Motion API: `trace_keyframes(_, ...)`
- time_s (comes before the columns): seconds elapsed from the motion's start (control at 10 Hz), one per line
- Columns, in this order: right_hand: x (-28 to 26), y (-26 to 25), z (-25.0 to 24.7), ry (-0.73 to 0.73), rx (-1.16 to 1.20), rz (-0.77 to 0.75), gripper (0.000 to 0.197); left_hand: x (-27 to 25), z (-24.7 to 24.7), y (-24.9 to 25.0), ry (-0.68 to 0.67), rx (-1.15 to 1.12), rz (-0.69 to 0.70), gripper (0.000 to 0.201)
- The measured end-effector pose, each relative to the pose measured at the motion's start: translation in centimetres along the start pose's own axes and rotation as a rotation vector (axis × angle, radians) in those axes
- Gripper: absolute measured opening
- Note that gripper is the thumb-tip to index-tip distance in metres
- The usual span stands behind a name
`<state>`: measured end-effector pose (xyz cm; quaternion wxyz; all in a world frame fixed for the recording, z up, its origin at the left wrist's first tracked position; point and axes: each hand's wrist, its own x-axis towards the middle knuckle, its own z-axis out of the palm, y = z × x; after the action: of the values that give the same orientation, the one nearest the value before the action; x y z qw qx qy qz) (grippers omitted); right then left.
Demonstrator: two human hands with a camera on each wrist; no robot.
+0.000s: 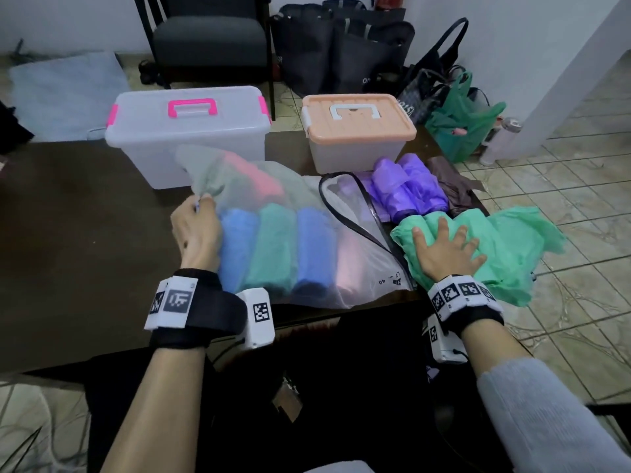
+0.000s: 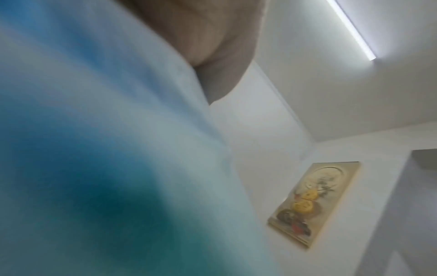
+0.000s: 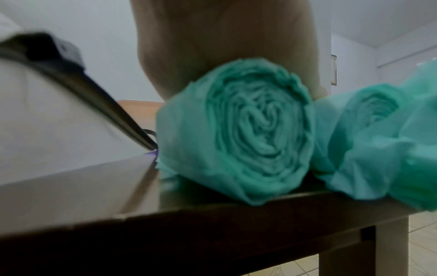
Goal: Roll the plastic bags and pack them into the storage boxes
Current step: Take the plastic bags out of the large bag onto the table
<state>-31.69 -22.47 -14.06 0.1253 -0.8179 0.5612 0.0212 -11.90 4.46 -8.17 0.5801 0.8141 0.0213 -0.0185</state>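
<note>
Head view showed a dark worktop with two storage boxes at 12 o'clock: a clear box with pink handle on the left and a box with peach lid on the right, both closed. In front of them lay a big clear pouch with black zipper edge, and inside it blue, green and pink rolls were side by side. The left hand was at the 9 o'clock side of the pouch, and its fingers pinched the pouch film at the upper left corner. The right hand lay flat on a green bag at 3 o'clock, with fingers straight and spread, pressing and not clenched. This bag was rolled at its left part and loose at its right part, which hung over the worktop edge. Purple rolls lay just behind the green bag, in front of the peach box, and a brown bag was beside them on the right.

Right wrist view showed the spiral end of the green roll on the worktop edge, under the palm, and a second green fold touching it on the right. Left wrist view was blurred; it showed blue-green colour through the film, a wall picture and a ceiling lamp.
</note>
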Motion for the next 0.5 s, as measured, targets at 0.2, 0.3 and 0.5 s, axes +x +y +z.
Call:
trace_keyframes(0.2, 0.0, -0.1, 0.2, 0.021, 0.002, 0.003, 0.072, -1.8, 2.0, 4.8, -0.109, -0.103, 0.058, 0.031)
trace_keyframes(0.3, 0.0, -0.1, 0.2, 0.017, 0.003, 0.008, 0.072, -3.0, 3.5, 7.0, -0.164, -0.171, 0.071, 0.038)
trace_keyframes(0.5, 0.1, -0.1, 0.2, 0.014, 0.013, 0.006, 0.072, -4.3, 5.0, 9.8, -0.217, -0.254, 0.104, 0.033)
